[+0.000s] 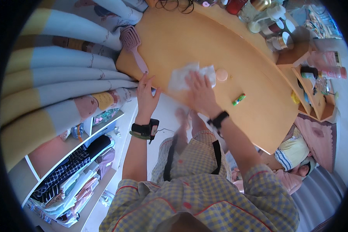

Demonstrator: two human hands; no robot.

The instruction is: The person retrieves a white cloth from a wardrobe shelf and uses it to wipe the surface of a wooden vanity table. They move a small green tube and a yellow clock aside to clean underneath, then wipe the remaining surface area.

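My right hand (201, 90) lies flat and a little blurred on a white tissue or cloth (178, 76), holding it down on the wooden tabletop (188, 37). Just beyond the cloth sits a small round pinkish item (221, 75), with a tiny yellowish piece (231, 77) beside it. A small green tube or stick (239, 99) lies farther right. At the table's left edge, my left hand (147, 94) has its fingers apart and holds nothing. Its fingertips are close to the handle of a pink vented hairbrush (135, 47); whether they touch it is unclear.
Printed curtains (84, 63) hang along the table's left side. Below them are shelves with folded clothes (72, 185). Bottles and jars (275, 26) line the back right, near a small wooden organizer (316, 95). A dark cable or hair ties (177, 5) lie at the far edge.
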